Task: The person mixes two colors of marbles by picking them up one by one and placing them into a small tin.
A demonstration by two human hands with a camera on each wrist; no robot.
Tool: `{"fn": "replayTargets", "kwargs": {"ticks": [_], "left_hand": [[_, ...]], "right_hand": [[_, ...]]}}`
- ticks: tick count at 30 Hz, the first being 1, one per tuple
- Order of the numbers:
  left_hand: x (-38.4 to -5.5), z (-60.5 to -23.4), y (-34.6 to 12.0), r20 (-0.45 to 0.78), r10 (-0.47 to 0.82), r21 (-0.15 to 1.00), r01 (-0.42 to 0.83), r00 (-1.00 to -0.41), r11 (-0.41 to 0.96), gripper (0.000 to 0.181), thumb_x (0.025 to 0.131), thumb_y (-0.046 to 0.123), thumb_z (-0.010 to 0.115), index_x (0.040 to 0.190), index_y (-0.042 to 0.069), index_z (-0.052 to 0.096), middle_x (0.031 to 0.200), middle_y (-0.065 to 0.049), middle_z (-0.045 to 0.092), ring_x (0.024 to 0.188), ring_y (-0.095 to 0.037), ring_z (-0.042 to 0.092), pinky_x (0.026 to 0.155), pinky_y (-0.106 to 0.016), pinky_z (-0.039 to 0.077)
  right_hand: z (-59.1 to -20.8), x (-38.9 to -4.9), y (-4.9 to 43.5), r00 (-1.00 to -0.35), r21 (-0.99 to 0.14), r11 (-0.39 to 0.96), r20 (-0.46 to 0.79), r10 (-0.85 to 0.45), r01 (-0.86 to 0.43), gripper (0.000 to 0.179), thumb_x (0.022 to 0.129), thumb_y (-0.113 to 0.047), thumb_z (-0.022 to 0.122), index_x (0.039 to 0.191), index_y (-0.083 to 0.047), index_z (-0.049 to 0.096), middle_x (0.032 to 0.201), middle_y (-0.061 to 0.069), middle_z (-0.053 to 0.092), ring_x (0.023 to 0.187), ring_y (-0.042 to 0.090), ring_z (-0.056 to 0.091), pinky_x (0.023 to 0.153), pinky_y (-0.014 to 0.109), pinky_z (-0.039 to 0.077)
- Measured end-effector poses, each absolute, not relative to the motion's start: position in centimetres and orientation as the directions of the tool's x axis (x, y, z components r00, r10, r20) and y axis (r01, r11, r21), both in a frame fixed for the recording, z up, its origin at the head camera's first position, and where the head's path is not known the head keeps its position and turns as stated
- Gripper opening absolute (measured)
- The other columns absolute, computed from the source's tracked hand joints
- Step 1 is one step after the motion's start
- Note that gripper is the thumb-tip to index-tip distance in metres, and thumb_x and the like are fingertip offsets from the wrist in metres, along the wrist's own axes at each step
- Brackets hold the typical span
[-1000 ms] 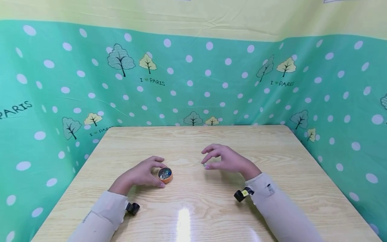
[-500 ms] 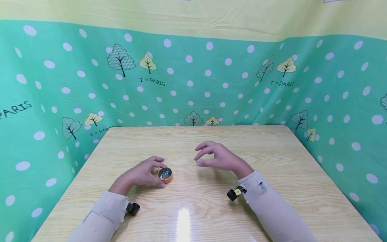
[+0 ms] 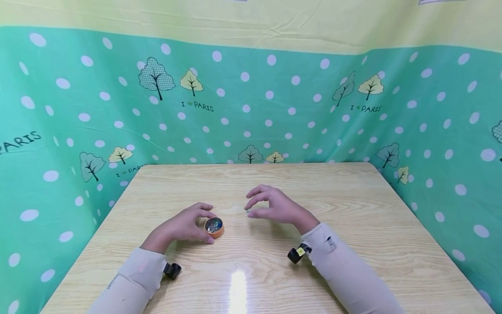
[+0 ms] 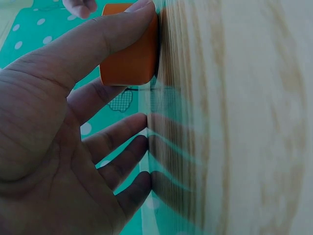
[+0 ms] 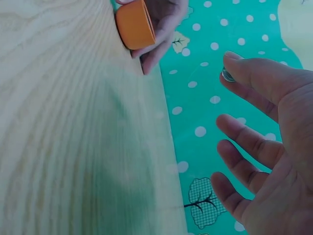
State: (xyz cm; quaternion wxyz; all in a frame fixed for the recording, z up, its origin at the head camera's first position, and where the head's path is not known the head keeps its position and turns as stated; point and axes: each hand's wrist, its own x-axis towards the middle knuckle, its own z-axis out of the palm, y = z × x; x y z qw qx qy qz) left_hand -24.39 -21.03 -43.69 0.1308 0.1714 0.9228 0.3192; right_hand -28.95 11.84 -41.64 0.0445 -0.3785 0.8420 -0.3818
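Note:
My left hand (image 3: pixel 187 224) grips a small round orange container (image 3: pixel 215 234) that stands upright on the table, thumb on the near side and a finger on the far side. Shiny glass pieces, one dark blue, show inside it; they look like marbles, too small to be sure. To the right, my right hand (image 3: pixel 277 206) is raised above the table. Its thumb and index finger pinch a small clear glass marble (image 5: pixel 227 75), while the other fingers are spread apart. In the left wrist view, the container's orange side (image 4: pixel 128 61) hides its contents.
The pale wood-grain table (image 3: pixel 251 266) reflects a bright light near its front. A green dotted cloth (image 3: pixel 251 113) with printed trees hangs behind the table and along both sides. Black wrist cameras are strapped to both sleeves.
My right hand has moved left toward the orange container, carrying the pinched marble. My left hand and the container have stayed where they were.

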Motion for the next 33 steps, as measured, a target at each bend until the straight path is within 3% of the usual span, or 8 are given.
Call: {"fn": "replayTargets", "kwargs": {"ticks": [14,24,33], "left_hand": [[-24.5,-43.8,-21.2,-0.131,0.402,0.629,0.237,-0.906,0.741,0.064,0.067,0.041,0.098,0.123,0.023,0.074,0.159,-0.011,0.043,0.148,-0.045,0.036,0.116,-0.066,0.032],[-24.6,-43.8,-21.1,-0.126,0.410,0.616,0.252,-0.903,0.746,0.062,0.067,0.042,0.097,0.122,0.025,0.074,0.159,-0.012,0.043,0.147,-0.045,0.037,0.116,-0.066,0.032],[-24.5,-43.8,-21.2,-0.127,0.414,0.615,0.256,-0.901,0.746,0.059,0.068,0.042,0.097,0.120,0.026,0.075,0.160,-0.012,0.042,0.148,-0.046,0.036,0.115,-0.069,0.031]], "right_hand": [[-42.4,-28.6,8.8,-0.690,-0.669,0.403,0.229,-0.687,-0.624,0.018,0.091,-0.033,0.082,0.103,-0.021,0.081,0.133,0.005,0.065,0.126,0.021,0.056,0.109,0.049,0.044],[-42.5,-28.1,6.8,-0.688,-0.641,0.433,0.209,-0.695,-0.633,0.011,0.090,-0.034,0.082,0.100,-0.029,0.080,0.133,0.003,0.065,0.126,0.019,0.056,0.110,0.047,0.043],[-42.6,-27.8,5.3,-0.677,-0.606,0.443,0.227,-0.700,-0.661,0.013,0.090,-0.033,0.082,0.101,-0.028,0.080,0.132,0.001,0.065,0.126,0.019,0.056,0.110,0.045,0.043]]}}
